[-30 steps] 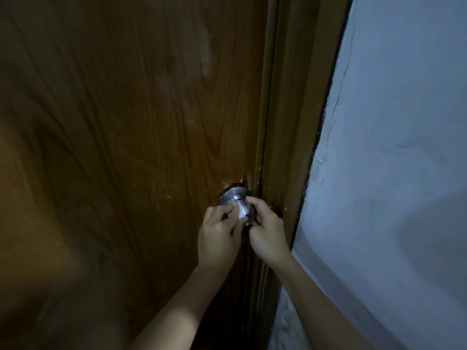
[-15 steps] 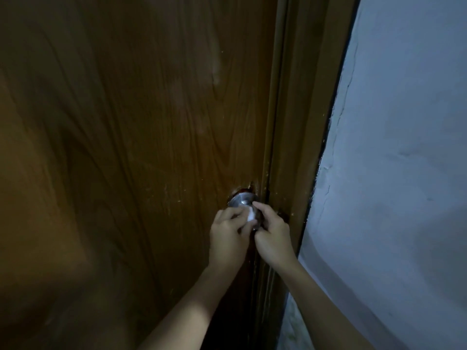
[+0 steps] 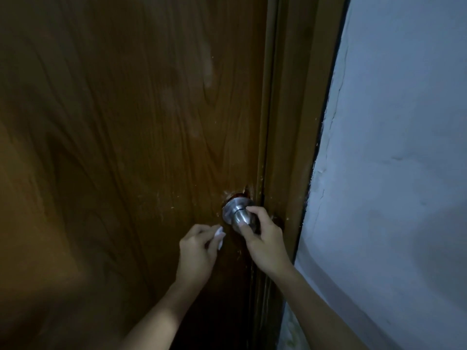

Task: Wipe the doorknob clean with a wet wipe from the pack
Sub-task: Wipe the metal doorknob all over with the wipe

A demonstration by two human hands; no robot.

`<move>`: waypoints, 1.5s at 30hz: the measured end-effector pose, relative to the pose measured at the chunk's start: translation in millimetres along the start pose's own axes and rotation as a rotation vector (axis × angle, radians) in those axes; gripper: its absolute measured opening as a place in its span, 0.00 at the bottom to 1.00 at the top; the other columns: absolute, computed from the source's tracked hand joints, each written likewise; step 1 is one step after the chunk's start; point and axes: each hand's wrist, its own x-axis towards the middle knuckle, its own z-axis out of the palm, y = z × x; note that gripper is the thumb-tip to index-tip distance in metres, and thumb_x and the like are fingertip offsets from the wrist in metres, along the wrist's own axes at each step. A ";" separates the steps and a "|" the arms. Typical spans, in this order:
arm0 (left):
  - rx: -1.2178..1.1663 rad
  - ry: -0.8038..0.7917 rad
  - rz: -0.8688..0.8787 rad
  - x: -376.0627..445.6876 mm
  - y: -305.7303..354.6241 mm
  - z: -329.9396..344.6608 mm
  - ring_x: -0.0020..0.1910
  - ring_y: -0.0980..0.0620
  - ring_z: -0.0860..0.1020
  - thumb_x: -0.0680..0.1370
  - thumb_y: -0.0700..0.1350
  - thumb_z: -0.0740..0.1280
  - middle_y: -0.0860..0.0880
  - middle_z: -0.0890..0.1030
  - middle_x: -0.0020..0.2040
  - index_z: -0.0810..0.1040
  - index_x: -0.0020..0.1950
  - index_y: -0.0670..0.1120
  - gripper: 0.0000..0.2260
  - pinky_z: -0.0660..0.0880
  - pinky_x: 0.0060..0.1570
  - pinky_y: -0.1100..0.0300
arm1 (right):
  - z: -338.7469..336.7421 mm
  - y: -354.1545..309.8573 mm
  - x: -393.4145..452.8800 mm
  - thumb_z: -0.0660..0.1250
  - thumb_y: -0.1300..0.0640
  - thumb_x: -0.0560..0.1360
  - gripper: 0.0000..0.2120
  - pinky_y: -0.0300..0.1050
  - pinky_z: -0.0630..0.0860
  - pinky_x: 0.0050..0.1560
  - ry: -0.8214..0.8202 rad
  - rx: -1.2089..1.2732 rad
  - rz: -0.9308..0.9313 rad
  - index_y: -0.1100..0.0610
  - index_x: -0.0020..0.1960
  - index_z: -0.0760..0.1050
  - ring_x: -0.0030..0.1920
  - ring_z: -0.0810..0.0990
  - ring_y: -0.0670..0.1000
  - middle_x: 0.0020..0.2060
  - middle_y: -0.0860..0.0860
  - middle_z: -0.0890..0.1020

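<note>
White wet wipe (image 3: 219, 235) pinched in left hand (image 3: 198, 251) fingertips, beside doorknob (image 3: 238, 215).

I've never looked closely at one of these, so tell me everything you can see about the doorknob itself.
The doorknob is a round, shiny silver knob, metal by its look, with a flat round plate against the brown wooden door and a narrower neck leading to the knob. It sits close to the door's right edge, beside the frame. The wood around the plate looks chipped. The right hand grips it with thumb and fingers. The left hand, holding a white wipe, is off it.
</note>
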 end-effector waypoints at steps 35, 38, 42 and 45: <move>0.290 -0.234 0.431 54.0 7.3 -14.3 0.32 0.47 0.78 0.67 0.34 0.73 0.42 0.79 0.34 0.79 0.37 0.38 0.03 0.78 0.28 0.55 | 12.0 9.9 4.5 0.76 0.59 0.63 0.20 0.30 0.77 0.40 0.223 0.072 -0.097 0.49 0.52 0.73 0.44 0.78 0.34 0.40 0.41 0.79; 0.317 -0.204 0.479 66.9 14.2 -16.3 0.32 0.48 0.78 0.68 0.35 0.73 0.43 0.78 0.35 0.79 0.37 0.39 0.03 0.76 0.28 0.59 | 12.1 9.4 4.8 0.76 0.59 0.63 0.21 0.30 0.77 0.39 0.219 0.090 -0.097 0.49 0.52 0.74 0.44 0.78 0.35 0.40 0.41 0.79; 0.320 -0.207 0.472 66.3 14.4 -13.9 0.35 0.47 0.77 0.70 0.36 0.71 0.43 0.78 0.37 0.79 0.38 0.39 0.02 0.73 0.30 0.60 | 12.3 11.0 4.2 0.76 0.61 0.63 0.21 0.28 0.76 0.38 0.207 0.114 -0.101 0.51 0.52 0.74 0.44 0.79 0.35 0.42 0.43 0.79; 0.430 -0.344 0.472 53.3 4.2 -14.6 0.40 0.46 0.78 0.71 0.35 0.68 0.42 0.79 0.41 0.80 0.43 0.39 0.02 0.75 0.35 0.57 | 12.4 11.2 4.4 0.76 0.62 0.63 0.21 0.26 0.75 0.38 0.208 0.134 -0.097 0.50 0.51 0.74 0.45 0.78 0.33 0.43 0.42 0.79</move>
